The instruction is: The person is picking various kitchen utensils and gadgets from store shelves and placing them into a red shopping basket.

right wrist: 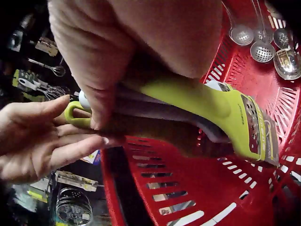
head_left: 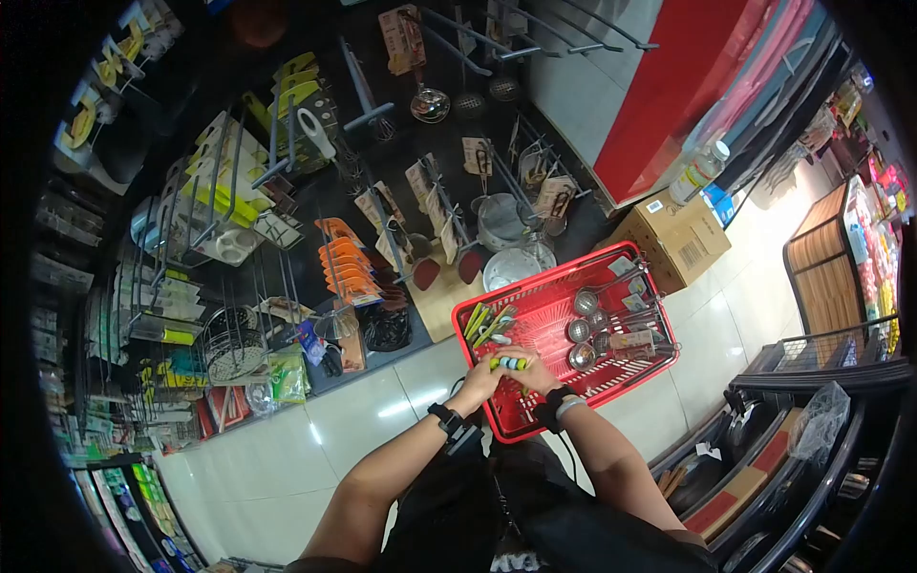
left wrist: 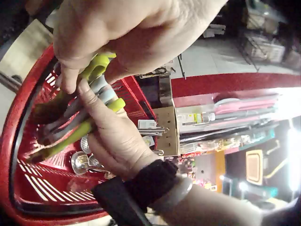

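Note:
Several green- and grey-handled utensils [head_left: 508,363] are bunched over the near left part of a red basket [head_left: 664,329]. My right hand [head_left: 533,371] grips the bundle; in the right wrist view, a green utensil [right wrist: 230,110] with a flat, holed head points down into the basket. At the handle ends, my left hand [head_left: 482,382] has its thumb and fingers around a green loop [right wrist: 77,115], fingers fairly straight. More green-handled utensils [head_left: 489,323] lie at the basket's left end. Slotted ladles [head_left: 579,330] and other metal utensils lie at its right.
Hooks with hanging whisks, ladles and orange utensils [head_left: 346,263] line the display beyond the basket. A cardboard box [head_left: 680,239] with a bottle [head_left: 702,172] on it stands behind the basket's right end. Dark shelving [head_left: 821,401] is at the right, with tiled floor [head_left: 363,420] around.

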Available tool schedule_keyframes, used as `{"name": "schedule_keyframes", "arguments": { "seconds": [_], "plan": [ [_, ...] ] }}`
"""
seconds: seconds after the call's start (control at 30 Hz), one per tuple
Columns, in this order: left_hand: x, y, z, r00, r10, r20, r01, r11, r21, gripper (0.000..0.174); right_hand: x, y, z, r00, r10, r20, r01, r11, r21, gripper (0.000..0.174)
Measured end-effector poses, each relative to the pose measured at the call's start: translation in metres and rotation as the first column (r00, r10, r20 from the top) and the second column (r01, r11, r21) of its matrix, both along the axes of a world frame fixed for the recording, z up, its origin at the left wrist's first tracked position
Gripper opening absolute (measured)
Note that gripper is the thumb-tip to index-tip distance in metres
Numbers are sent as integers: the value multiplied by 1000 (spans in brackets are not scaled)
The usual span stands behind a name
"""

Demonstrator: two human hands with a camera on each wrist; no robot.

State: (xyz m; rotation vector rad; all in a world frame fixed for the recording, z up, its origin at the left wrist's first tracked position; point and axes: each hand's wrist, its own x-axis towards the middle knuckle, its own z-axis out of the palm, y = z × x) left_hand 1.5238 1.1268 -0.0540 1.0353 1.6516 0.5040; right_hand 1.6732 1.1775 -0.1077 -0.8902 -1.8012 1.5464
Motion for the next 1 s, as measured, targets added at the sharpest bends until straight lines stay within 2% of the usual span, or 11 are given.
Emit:
{"name": "schedule_keyframes", "arguments": {
  "seconds": [0.1,0.23,0.3,0.4,0.57,0.63,0.77,0.83,0.87,0.93,1.0],
  "plan": [
    [-4,-2,-1,931,-267,-249,284,958,38,42,-2,-11,-16,997,-31,69,32,999,-17,37],
    [5,-17,-16,909,-124,-398,235,941,244,40,-9,-14,-12,995,10,102,-11,1000,4,37],
    [10,-19,-6,937,-29,-349,136,948,287,31,-13,-13,-1,995,-2,98,-1,1000,26,37],
    [7,-18,18,896,-213,-390,326,912,250,38,-15,-15,7,999,28,32,-29,999,37,35],
    [1,-16,-9,940,-143,-310,195,970,144,39,-23,-14,-2,997,-5,77,7,1000,-26,35],
    [-6,-17,-14,923,-129,-362,261,902,343,41,-22,-6,-7,976,125,177,-113,991,-76,54],
    [-50,3,52,922,-293,-252,334,932,142,29,-29,-5,-18,946,188,264,-162,980,-115,67],
    [-88,9,69,995,-75,-58,88,959,270,26,-29,-7,-16,930,182,319,-172,983,-62,79],
    [-114,15,79,984,-8,-180,62,954,294,25,-29,-8,-13,925,184,332,-177,983,-53,83],
    [-168,27,87,917,399,-20,-315,752,579,19,-31,-9,-10,928,198,316,-181,980,-83,90],
    [-232,48,119,770,637,24,-423,483,767,23,-30,-11,-27,929,220,299,-207,975,-76,94]
  ]
}}
